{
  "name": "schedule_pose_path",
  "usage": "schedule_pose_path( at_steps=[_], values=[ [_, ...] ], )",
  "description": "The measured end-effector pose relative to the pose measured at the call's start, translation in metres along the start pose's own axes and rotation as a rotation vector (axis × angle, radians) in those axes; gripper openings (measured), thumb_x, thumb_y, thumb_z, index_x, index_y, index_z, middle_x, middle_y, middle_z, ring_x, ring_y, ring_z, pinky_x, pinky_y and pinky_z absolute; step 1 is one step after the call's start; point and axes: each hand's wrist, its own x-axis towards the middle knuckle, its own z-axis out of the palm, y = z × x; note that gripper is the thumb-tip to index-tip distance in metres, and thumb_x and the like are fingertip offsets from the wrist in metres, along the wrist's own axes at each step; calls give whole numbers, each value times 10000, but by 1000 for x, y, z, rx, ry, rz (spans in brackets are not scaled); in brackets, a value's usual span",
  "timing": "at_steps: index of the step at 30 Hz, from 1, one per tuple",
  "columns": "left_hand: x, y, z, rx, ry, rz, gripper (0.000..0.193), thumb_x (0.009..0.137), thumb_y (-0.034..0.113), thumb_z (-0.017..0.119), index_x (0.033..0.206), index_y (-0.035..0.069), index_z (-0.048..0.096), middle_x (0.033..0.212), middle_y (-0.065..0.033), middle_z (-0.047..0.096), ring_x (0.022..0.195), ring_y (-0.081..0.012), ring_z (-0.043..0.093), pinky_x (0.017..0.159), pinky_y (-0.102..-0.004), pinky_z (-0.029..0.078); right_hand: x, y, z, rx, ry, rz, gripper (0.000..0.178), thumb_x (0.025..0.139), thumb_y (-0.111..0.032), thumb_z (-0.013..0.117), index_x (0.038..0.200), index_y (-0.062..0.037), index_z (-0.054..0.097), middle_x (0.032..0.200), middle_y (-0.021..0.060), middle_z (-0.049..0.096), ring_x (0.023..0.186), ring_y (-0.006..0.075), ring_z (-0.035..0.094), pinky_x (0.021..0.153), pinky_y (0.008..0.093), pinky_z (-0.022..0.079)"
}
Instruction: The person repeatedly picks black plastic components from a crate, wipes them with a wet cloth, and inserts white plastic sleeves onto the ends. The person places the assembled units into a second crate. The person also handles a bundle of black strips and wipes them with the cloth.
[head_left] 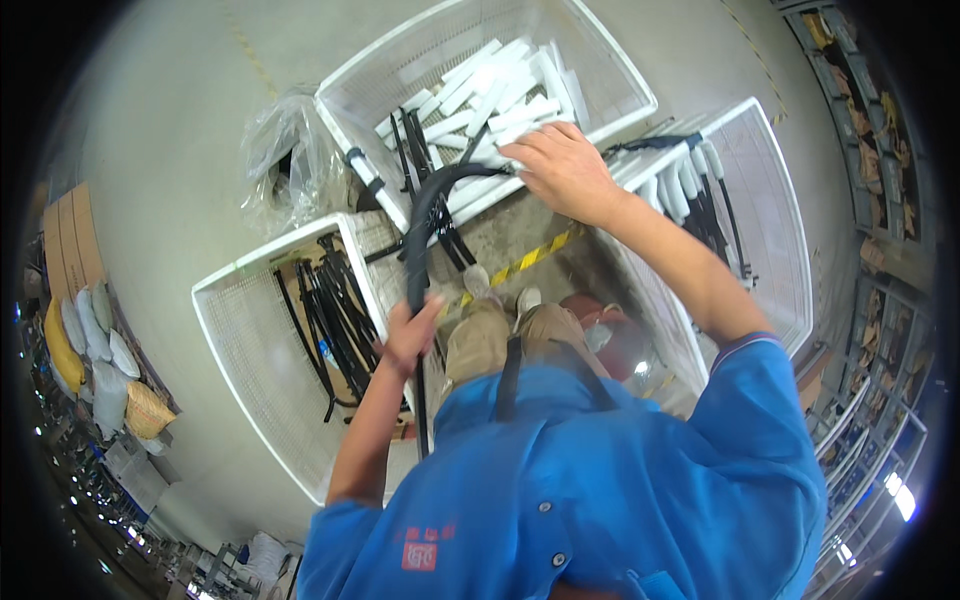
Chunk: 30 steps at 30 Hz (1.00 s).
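Observation:
A long black bent tube stands in front of my body, its upper part curving over to the right. My left hand is wrapped around its straight lower part. At its far, curved end, my right hand has its fingers closed; they partly hide the tip and whatever they grip there. Just beyond that hand, a white mesh crate holds a heap of white foam sleeves. Several thin black rods lean across its near left side.
A white crate on the left holds black rods. In the right crate stand black rods with white-sleeved ends. Clear plastic wrapping lies on the floor. A reddish round object is beside my legs; shelves line the far right.

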Motion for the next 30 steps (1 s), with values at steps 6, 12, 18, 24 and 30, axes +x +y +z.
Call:
schedule_pose_path(
  at_steps=[6, 12, 18, 24, 30],
  values=[
    [-12, -52, -68, -354, 334, 18, 133, 968, 190, 616, 921, 101, 529, 519, 58, 408, 362, -62, 372, 334, -248, 283, -45, 155, 164, -50, -471, 442, 224, 810, -109, 610, 1026, -121, 668, 983, 108, 663, 977, 306, 626, 866, 413, 478],
    [0, -102, -25, -480, 518, -25, 382, 987, 470, 517, 957, 90, 529, 531, 29, 403, 375, -92, 364, 352, -255, 298, -21, 281, 392, -228, -963, 174, 231, 858, -136, 582, 1068, -113, 676, 1137, 97, 643, 1127, 255, 584, 935, 405, 458],
    [18, -180, 17, -601, 555, -220, 572, 834, 600, 680, 1055, 91, 541, 601, -20, 467, 487, -123, 419, 427, -253, 343, 39, 401, 532, -436, -473, -26, 400, 906, -121, 525, 1299, -48, 525, 1352, 141, 520, 1286, 273, 465, 1088, 411, 354],
    [43, -215, 39, -1209, 701, -212, 404, 895, 449, 658, 1054, 97, 539, 682, -22, 493, 572, -143, 455, 499, -275, 399, 84, 450, 607, -503, -793, 269, 537, 892, -160, 577, 1413, -132, 451, 1289, 98, 574, 1211, 242, 541, 1089, 459, 347],
    [73, -126, 36, -284, 569, -78, 478, 898, 548, 560, 944, 75, 516, 566, 5, 421, 446, -107, 404, 414, -261, 317, -1, 391, 533, 15, -1093, 796, 415, 796, -104, 631, 1207, -56, 596, 1117, 161, 687, 1076, 273, 650, 928, 422, 493]
  ],
)
